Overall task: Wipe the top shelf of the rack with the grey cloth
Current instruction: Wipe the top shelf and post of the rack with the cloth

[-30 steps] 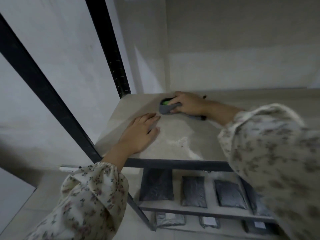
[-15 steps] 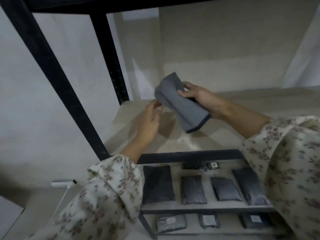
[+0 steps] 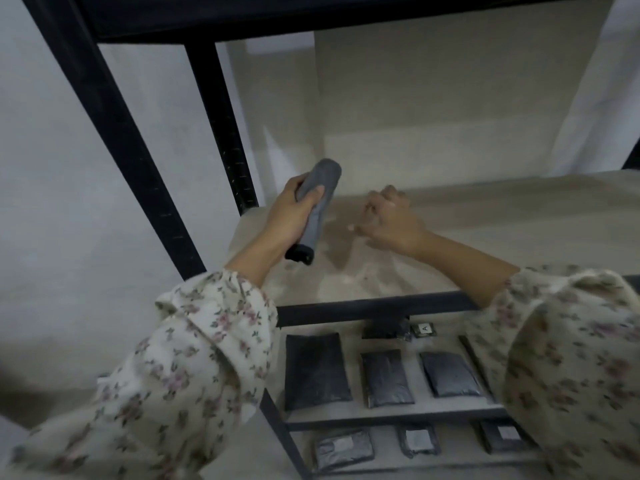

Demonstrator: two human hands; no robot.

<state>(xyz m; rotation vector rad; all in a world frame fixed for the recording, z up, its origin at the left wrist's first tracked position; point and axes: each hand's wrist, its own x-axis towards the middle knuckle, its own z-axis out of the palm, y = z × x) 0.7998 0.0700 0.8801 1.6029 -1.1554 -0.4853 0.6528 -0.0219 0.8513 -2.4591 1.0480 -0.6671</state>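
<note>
The grey cloth (image 3: 320, 188) is folded into a long thick bundle and stands nearly upright in my left hand (image 3: 289, 220), which grips it around the middle above the left end of the beige shelf board (image 3: 502, 216). My right hand (image 3: 389, 220) hovers just right of the cloth, low over the board. Its fingers are loosely curled and hold nothing. A patch of white dust (image 3: 349, 278) lies on the board near the black front rail (image 3: 363, 308).
Black rack posts (image 3: 117, 140) rise at the left, and a dark shelf beam (image 3: 277, 15) crosses overhead. Several dark packets (image 3: 315, 370) lie on the lower shelves. Pale walls close in behind and to the left.
The cloth was lifted off the board by my right hand and passed to my left hand, which now holds it upright. My right hand let go and dropped toward the board. The view tilted up.
</note>
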